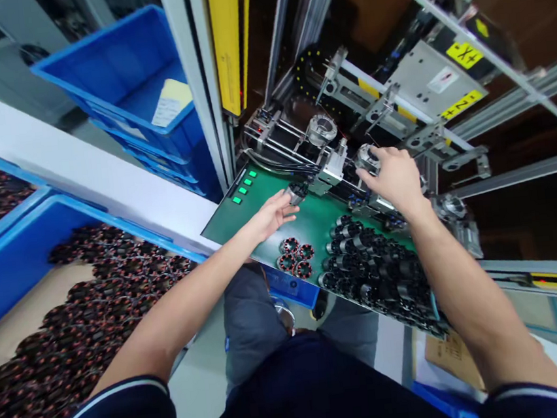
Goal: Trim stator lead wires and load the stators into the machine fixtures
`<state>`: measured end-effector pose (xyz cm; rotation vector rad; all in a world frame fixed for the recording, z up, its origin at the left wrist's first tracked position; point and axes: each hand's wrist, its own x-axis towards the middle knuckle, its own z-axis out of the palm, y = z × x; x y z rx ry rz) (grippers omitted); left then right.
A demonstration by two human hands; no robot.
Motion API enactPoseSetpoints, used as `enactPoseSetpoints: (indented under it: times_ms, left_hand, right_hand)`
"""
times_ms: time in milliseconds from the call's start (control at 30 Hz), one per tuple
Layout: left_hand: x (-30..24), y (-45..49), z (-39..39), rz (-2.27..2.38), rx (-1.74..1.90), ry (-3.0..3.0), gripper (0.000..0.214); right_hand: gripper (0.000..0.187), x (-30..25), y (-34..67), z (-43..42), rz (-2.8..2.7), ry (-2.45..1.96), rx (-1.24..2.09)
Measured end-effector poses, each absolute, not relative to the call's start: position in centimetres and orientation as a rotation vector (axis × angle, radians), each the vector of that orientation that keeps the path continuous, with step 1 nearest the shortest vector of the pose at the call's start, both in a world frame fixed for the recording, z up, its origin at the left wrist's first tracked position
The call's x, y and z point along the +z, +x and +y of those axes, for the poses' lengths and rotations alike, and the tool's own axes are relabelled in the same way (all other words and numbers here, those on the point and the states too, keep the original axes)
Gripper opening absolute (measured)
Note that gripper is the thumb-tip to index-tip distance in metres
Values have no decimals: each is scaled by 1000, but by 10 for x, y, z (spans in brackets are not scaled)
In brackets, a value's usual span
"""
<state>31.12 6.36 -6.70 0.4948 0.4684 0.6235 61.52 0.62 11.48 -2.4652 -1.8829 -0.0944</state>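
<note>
Between the thumb and fingers of my left hand is a small silver-and-black motor part, held above the green mat. My right hand reaches to the machine, its thumb and forefinger curled about a round metal part at a fixture; the palm side is hidden. Left of that hand, a similar round metal piece sits in another fixture. Several copper-wound rings lie on the mat near its front edge. To their right stand rows of black-and-silver motor parts.
A metal frame with a yellow light-curtain bar rises beside the machine. Overhead is a gantry with a grey plate. Blue stacked crates stand at left. A blue bin of wound rings lies lower left.
</note>
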Motion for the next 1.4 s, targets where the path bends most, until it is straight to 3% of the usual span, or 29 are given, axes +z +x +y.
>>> enactPoseSetpoints:
  times_ms: [133,300,500,633,833,1400]
  left_hand:
    - [-69,313,60,460,609,512,73]
    - [-64,313,60,448,597,540,71]
    - [-54,314,64,638,538,908,75]
    - [-48,306,56,1016,291,1978,44]
    - [-49,297,48,1092,95,2347,40]
    - [-52,299,46,999,11,2492,42]
  right_hand:
    - [95,99,538,-7,-1917,-1734,833]
    - [57,83,500,5,-2048,-1560,626]
    - [60,105,560,81,-1964,-1797,66]
    - [61,112,604,150,-1860,-2026,-205]
    - [62,114,622,191,-2090,-2309,-81]
    - [66,142,625,219,-2280,-2350,188]
